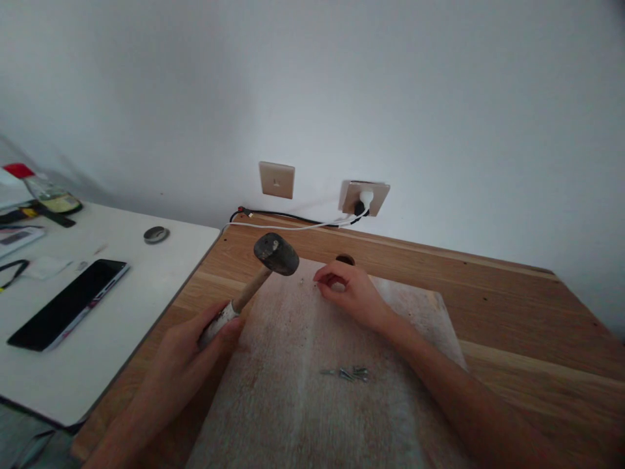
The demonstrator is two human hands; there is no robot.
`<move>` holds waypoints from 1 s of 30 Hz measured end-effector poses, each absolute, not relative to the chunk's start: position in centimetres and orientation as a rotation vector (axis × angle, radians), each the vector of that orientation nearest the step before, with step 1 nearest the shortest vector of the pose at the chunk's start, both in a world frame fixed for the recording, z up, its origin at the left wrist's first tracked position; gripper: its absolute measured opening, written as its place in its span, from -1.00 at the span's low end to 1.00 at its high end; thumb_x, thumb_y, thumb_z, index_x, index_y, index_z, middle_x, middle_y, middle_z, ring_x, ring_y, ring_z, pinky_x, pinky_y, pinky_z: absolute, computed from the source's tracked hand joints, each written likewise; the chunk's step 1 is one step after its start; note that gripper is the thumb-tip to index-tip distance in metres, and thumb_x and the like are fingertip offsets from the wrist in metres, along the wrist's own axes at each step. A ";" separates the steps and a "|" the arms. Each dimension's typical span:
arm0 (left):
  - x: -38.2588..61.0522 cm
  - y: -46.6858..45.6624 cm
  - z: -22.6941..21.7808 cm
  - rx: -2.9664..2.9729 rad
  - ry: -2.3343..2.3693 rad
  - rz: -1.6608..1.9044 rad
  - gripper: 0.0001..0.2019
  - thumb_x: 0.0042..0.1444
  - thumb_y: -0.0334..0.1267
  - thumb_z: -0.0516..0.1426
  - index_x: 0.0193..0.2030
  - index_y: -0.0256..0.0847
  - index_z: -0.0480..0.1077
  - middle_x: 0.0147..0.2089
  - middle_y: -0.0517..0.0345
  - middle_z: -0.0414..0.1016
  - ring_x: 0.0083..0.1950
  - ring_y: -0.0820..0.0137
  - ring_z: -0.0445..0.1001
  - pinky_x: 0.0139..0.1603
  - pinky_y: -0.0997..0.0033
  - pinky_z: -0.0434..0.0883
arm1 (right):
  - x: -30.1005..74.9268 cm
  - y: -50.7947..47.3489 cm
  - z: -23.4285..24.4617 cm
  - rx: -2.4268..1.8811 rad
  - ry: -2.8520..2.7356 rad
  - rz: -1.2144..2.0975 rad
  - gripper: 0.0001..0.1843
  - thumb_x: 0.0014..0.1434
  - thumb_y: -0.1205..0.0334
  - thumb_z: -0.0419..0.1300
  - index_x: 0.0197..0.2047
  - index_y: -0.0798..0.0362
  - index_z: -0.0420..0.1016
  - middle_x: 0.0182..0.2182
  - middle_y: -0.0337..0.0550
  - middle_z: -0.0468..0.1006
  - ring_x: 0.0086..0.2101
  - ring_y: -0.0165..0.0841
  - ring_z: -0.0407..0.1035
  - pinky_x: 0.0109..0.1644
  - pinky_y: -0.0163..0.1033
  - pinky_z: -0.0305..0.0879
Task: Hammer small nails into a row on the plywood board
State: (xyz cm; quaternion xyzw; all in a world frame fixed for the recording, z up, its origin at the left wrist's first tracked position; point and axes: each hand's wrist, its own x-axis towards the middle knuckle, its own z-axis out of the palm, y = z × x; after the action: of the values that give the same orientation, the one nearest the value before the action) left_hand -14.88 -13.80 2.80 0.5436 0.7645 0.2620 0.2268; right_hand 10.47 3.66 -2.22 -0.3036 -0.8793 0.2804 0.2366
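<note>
My left hand (193, 355) is closed around the pale-wrapped lower handle of a rubber mallet (277, 254), whose dark head is raised above the board. The whitish wooden board (297, 423) lies flat on the wooden desk. Over its far part, my right hand (355, 294) has thumb and forefinger pinched together close to the surface; anything between them is too small to make out. Several small metal screws or nails (352, 374) lie in a loose group on the board, nearer to me than the right hand. Small holes or specks mark the board near my fingertips.
A brown wooden desk (517, 319) meets the wall, with cables (293, 227) along its back edge and a socket (375, 198) above. On the white table (127, 306) at left are a dark-screened phone or tablet (68, 303), a tape roll (156, 235) and a red-capped bottle (57, 198).
</note>
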 end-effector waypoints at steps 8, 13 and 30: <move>-15.7 -13.7 1.6 1.376 2.054 0.755 -0.43 0.26 0.28 0.09 0.12 -0.11 0.57 -0.01 0.12 0.72 -0.05 0.21 0.69 -0.14 0.43 0.61 | 10.4 3.7 -3.7 -0.895 -2.311 0.747 -0.76 0.20 0.49 0.20 -0.15 0.04 0.61 -0.25 -0.12 0.63 -0.28 -0.34 0.52 -0.13 -0.22 0.44; -15.5 -13.7 1.7 1.411 2.024 0.741 -0.49 0.25 0.23 0.11 0.08 -0.07 0.60 0.01 0.15 0.72 0.00 0.18 0.69 -0.01 0.38 0.62 | 10.4 3.6 -3.5 -0.895 -2.358 0.735 -0.80 0.25 0.48 0.21 -0.16 0.05 0.61 -0.22 -0.09 0.62 -0.28 -0.34 0.51 -0.13 -0.22 0.43; -14.1 -11.6 0.7 1.626 1.960 0.536 -0.48 0.28 0.22 0.05 0.14 -0.04 0.57 0.03 0.10 0.71 0.02 0.12 0.68 0.03 0.22 0.60 | 12.9 3.2 -2.6 -1.066 -2.392 0.683 -0.68 0.23 0.40 0.35 0.04 0.07 0.49 -0.07 0.00 0.59 -0.10 -0.20 0.50 -0.02 -0.10 0.43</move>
State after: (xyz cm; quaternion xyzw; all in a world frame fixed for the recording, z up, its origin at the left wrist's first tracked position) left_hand -14.13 -11.63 0.75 0.6022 0.7260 0.1985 0.2662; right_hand 12.93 3.17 -2.56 -0.3846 -0.8631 0.2463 0.2158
